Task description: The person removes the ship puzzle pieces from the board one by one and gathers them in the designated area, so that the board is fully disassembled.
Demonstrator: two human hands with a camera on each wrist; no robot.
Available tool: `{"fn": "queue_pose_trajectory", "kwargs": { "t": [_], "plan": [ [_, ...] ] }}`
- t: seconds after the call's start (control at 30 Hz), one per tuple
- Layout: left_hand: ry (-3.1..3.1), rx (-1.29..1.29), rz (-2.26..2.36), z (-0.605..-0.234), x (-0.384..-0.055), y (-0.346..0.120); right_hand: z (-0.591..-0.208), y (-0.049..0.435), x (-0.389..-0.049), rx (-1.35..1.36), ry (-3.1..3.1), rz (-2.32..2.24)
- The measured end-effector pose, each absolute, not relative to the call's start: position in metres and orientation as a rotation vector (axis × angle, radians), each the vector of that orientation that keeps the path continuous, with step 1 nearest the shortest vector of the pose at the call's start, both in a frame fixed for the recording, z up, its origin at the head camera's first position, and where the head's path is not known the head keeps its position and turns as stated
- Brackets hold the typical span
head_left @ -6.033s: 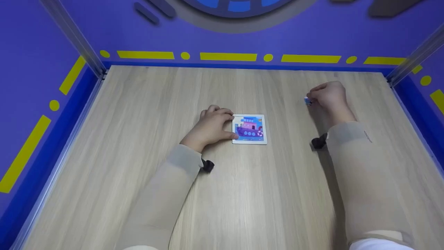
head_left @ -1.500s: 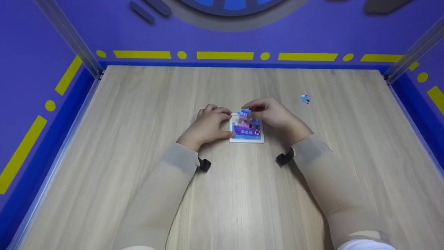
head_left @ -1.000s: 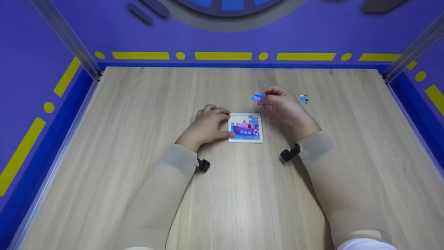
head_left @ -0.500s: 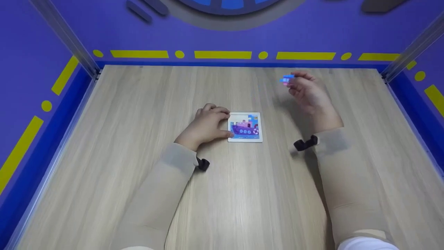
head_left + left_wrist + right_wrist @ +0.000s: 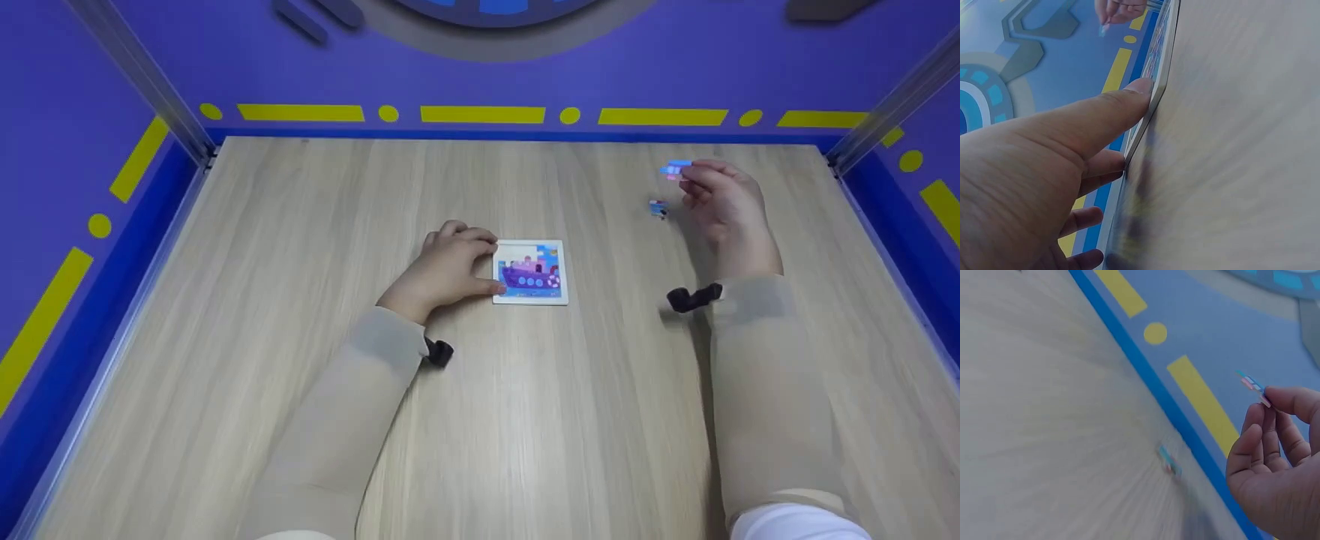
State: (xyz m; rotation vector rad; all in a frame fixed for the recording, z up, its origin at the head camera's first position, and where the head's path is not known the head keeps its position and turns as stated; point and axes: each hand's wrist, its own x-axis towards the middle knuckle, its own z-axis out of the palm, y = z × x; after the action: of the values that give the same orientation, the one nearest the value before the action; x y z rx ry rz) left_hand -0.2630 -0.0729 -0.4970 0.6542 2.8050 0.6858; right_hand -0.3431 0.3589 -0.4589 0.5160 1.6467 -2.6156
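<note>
Head view is my main picture here; I read it as a clock centred on the puzzle board, with twelve at the far wall. The board lies flat on the bench and shows a purple and pink ship. Inside its white rim, toward eleven o'clock, I see a pale unfilled part.

At nine o'clock the left hand is spread open: its thumb presses on the near corner and a fingertip touches the far corner. In the left wrist view, its other fingers bend a little, beside the edge.

Toward two o'clock, well apart from the board, the right hand is nearly closed, pinching the blue and pink puzzle piece between thumb and finger. The right wrist view shows this piece raised above the bench. Also at two o'clock, near this hand, a second piece lies on the bench; its picture is too small for me to read.
</note>
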Motion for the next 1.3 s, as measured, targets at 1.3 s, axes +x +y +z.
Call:
{"fn": "queue_pose_trajectory", "kwargs": {
  "t": [1.3],
  "plan": [
    [2.803,0.644,0.688,-0.496,-0.263,-0.072,-0.479,0.394,-0.34,0.775,2.608,-1.608]
  ]
}}
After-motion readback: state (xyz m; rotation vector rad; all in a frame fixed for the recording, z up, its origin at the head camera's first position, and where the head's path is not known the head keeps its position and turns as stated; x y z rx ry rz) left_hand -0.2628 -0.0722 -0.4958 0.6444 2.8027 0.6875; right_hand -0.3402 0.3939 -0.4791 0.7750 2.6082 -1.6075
